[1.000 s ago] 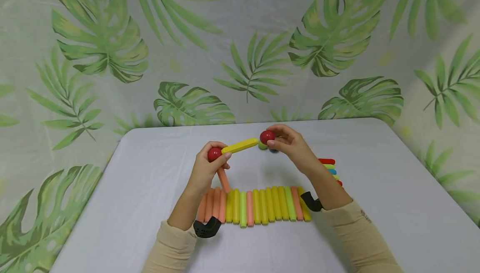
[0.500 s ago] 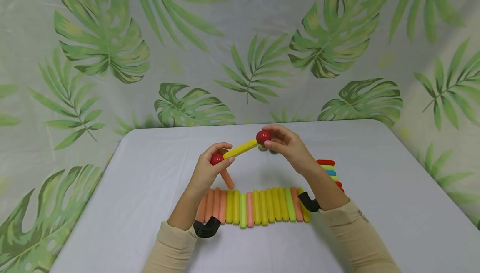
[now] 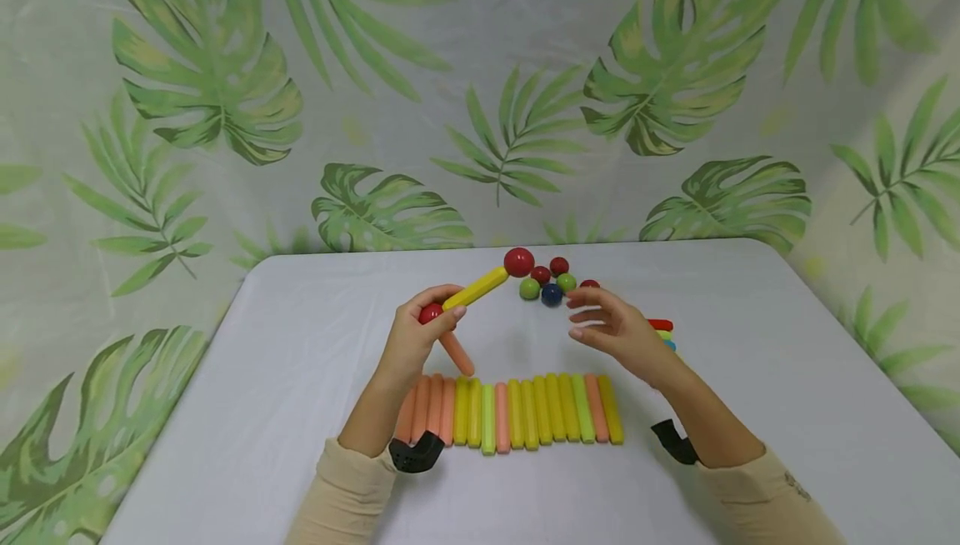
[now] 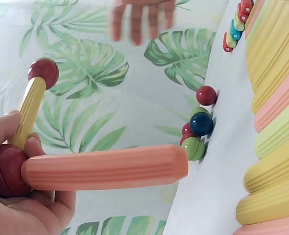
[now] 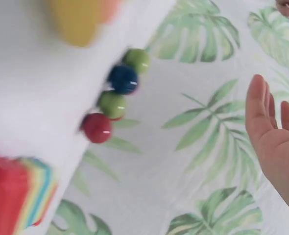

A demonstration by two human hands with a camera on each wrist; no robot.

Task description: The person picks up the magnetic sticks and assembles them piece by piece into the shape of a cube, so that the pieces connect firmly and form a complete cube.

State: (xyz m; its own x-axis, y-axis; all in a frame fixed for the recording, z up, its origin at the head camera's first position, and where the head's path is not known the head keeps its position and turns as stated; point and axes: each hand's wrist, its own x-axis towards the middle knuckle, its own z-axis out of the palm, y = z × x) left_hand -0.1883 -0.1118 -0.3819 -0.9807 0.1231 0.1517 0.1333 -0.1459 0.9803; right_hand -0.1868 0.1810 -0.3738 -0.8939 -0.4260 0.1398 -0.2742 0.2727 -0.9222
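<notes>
My left hand (image 3: 420, 337) grips a red ball (image 4: 10, 171) above the table. From that ball a yellow stick (image 3: 477, 287) slants up to a second red ball (image 3: 519, 262) at its far end. A salmon stick (image 4: 108, 168) also joins the held ball and points down toward the table. My right hand (image 3: 618, 332) hovers to the right with its fingers loosely spread and nothing in them. Behind it on the table sit several loose balls, among them a blue ball (image 3: 552, 294) and a green ball (image 3: 529, 288).
A row of yellow, green and salmon sticks (image 3: 528, 416) lies side by side across the table (image 3: 300, 412) in front of me. Red, green and blue sticks (image 3: 662, 326) lie at the right, partly behind my right arm. A leaf-patterned cloth (image 3: 390, 112) hangs behind the table.
My right hand brought the red ball onto the yellow stick's free end, then let go and moved right and down. The loose balls behind it have come into view.
</notes>
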